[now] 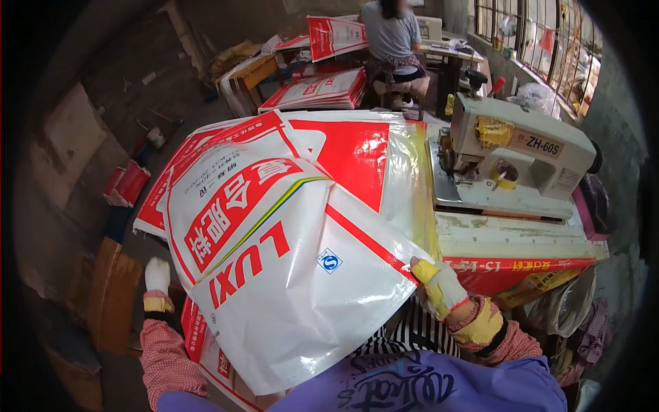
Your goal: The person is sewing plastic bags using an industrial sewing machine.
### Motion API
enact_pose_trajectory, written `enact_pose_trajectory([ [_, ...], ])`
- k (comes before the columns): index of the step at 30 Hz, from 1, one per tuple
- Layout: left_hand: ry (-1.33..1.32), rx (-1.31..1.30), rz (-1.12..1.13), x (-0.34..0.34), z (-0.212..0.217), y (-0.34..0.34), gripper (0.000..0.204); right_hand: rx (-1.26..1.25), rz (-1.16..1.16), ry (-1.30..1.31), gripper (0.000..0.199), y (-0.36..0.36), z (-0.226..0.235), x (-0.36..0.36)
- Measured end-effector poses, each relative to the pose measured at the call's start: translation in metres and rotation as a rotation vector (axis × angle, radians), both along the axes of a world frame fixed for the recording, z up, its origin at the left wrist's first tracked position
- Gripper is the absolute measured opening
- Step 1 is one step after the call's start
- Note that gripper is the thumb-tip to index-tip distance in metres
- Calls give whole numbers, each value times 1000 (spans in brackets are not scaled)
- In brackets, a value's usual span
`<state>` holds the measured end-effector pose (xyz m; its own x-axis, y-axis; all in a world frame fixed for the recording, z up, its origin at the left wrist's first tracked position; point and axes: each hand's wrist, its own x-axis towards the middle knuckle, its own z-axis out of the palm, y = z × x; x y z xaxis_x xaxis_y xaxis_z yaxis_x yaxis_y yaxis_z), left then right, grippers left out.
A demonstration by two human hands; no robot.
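A white plastic sack (305, 268) with red print and a thin blue, yellow and green stripe lies slantwise in front of the person, its far part over a pile of similar sacks (353, 154) and its near edge hanging toward the lap. The right hand (441, 290), in a white glove with yellow patches, pinches the sack's right corner between thumb and fingers. The white-gloved left hand (157, 276) is just beside the sack's left edge; whether its fingers are spread or pressed together, I cannot tell. Right of the pile, a pale industrial sewing machine (525, 147) stands on a worn surface (504, 235). Brown wooden furniture (113, 292) is at the left. Farther back, another stack of sacks (316, 90) lies near a seated person (392, 41).
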<state>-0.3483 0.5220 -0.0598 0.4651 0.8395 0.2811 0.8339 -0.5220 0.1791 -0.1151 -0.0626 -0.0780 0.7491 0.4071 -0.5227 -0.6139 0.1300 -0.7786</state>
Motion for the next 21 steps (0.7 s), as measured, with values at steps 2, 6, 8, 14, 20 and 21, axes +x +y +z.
enact_pose_trajectory([
  [2, -197, -35, -274, 58, 48, -36, 25, -336, 112, -277, 41, -2, 15, -12],
  [6, -310, -96, -972, 186, 113, -141, 27, -547, 235, -718, 43, -9, 22, -52],
  [8, -19, -204, -1124, 245, 126, -194, 24, -451, 276, -746, 30, -14, 19, -63],
  [14, 933, -315, -1494, 347, 106, -323, 23, -212, 334, -633, 20, -30, 18, -63],
  [20, 1052, 502, -1447, 389, 106, -336, 24, -403, 424, -494, 18, -53, 8, -70],
  [21, 830, 548, -1304, 399, 115, -322, 25, -2, 207, -274, 20, -56, 9, -68],
])
